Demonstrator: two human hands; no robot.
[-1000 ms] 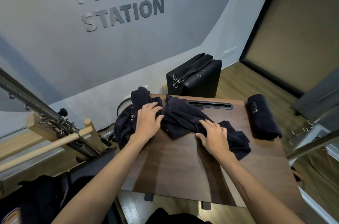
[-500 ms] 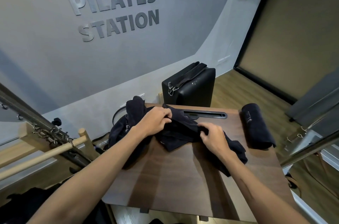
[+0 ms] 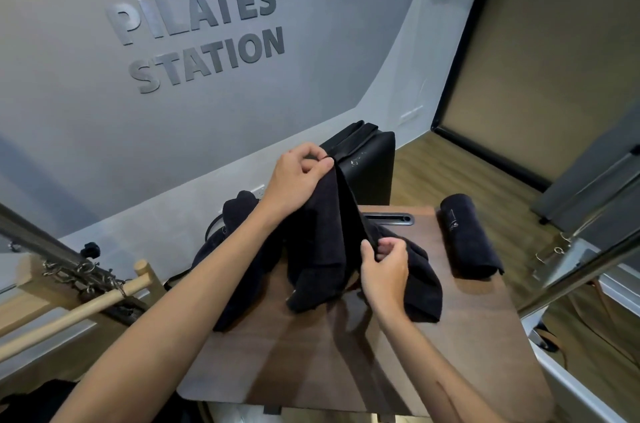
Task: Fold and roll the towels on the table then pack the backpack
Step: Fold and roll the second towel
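A black towel (image 3: pixel 325 249) hangs crumpled above the dark wooden table (image 3: pixel 346 360). My left hand (image 3: pixel 298 177) pinches its top edge and holds it up high. My right hand (image 3: pixel 384 267) grips the towel lower down, near the table. The towel's lower end (image 3: pixel 424 294) still lies on the tabletop. A rolled black towel (image 3: pixel 467 235) rests at the table's right edge. The black backpack (image 3: pixel 232 215) sits at the table's far left, mostly hidden behind my left arm and the raised towel.
A black box-shaped case (image 3: pixel 370 166) stands on the floor behind the table. A slot (image 3: pixel 388 218) is cut in the table's far edge. Pilates equipment with a wooden bar (image 3: pixel 69 315) stands at left, a metal frame (image 3: pixel 581 270) at right.
My left hand has lifted the towel's edge well up off the table. My right hand has closed on the towel lower down. The camera view has tilted upward.
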